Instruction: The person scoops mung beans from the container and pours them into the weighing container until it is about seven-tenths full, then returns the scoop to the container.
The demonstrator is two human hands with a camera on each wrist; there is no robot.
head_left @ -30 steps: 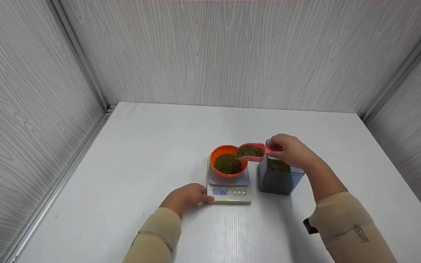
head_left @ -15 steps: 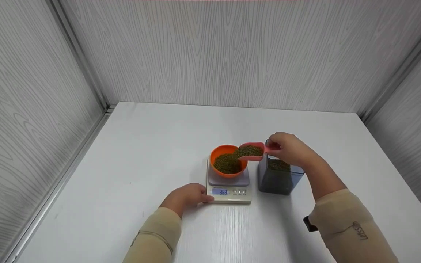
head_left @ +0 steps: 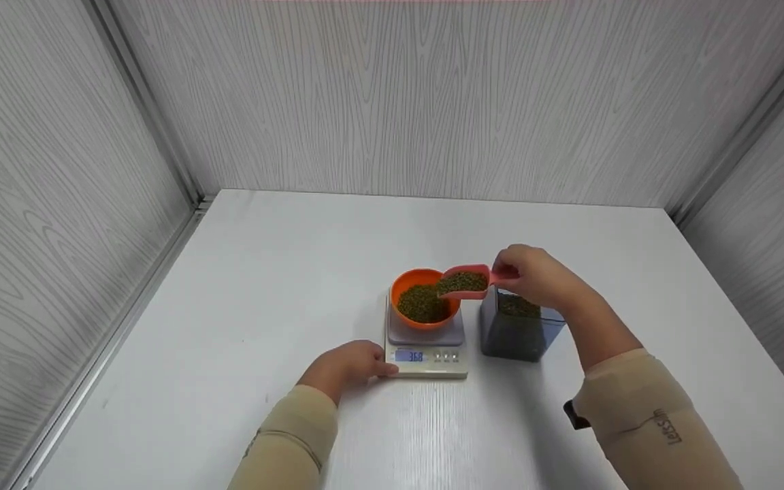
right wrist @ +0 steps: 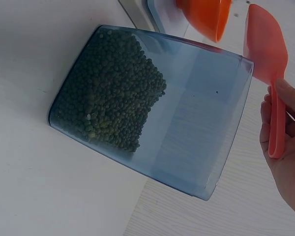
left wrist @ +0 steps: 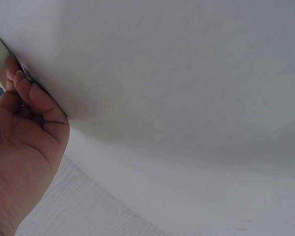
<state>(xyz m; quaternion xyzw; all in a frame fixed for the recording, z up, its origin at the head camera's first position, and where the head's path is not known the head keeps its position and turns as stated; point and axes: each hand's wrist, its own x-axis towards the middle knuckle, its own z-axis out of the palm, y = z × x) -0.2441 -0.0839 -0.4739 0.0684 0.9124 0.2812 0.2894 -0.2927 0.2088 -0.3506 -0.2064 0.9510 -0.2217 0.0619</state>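
Blue plastic bin (head_left: 511,344) of beans (right wrist: 113,98), below the right hand (head_left: 535,275); pale scale (head_left: 429,371), near corner pinched by the left hand (head_left: 352,362), presumably for steadiness; orange bowl (head_left: 426,325) on the scale, between both hands; pink scoop (right wrist: 268,44), handle pinched by the right hand, lip over the bowl, probably to trickle beans. Display (head_left: 409,356) digits look higher than half a second ago.
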